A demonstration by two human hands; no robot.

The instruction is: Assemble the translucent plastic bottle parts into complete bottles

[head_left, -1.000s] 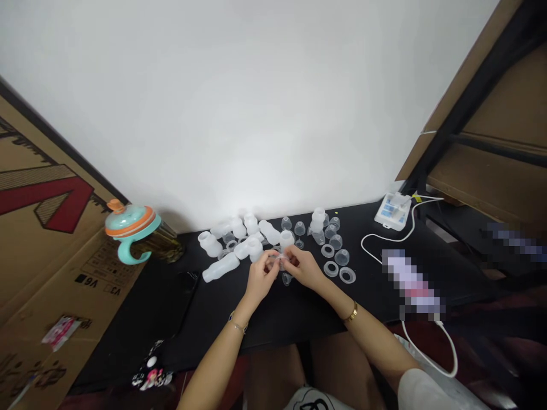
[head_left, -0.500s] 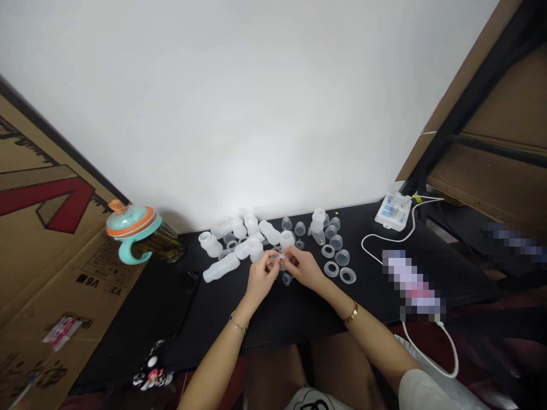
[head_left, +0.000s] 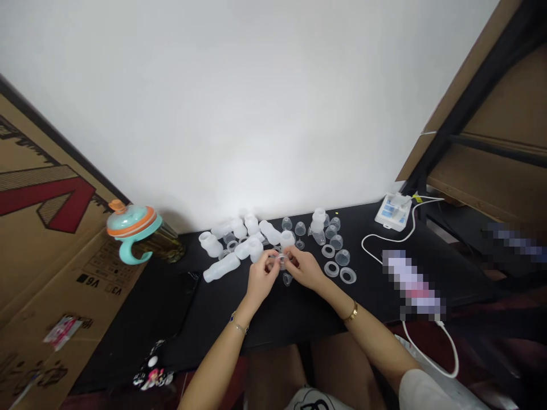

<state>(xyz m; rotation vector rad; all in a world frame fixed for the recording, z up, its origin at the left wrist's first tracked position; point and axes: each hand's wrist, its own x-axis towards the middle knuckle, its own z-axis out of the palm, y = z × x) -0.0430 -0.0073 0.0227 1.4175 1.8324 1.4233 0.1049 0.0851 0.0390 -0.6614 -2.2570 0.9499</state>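
Observation:
My left hand [head_left: 264, 274] and my right hand [head_left: 302, 267] meet at the middle of the black table, fingers closed on a small clear plastic ring [head_left: 281, 258] between them. Just below the fingertips lies a clear teat-like piece [head_left: 287, 279]. Behind and to the left are several frosted white bottles, one long bottle [head_left: 222, 267] lying on its side. On the right are several clear domes, one of them [head_left: 342, 258] near several loose rings [head_left: 347, 276]. A white bottle [head_left: 318, 221] stands among the domes.
A teal and orange lidded jug [head_left: 137, 230] stands at the left by a cardboard box [head_left: 98, 279]. A dark flat device [head_left: 171, 302] and a keychain charm [head_left: 152, 373] lie at front left. To the right are a white power strip [head_left: 393, 212], its cable and a blurred-out object [head_left: 413, 283].
My fingertips have shifted slightly around the clear ring, and more of the ring shows. Everything else looks the same.

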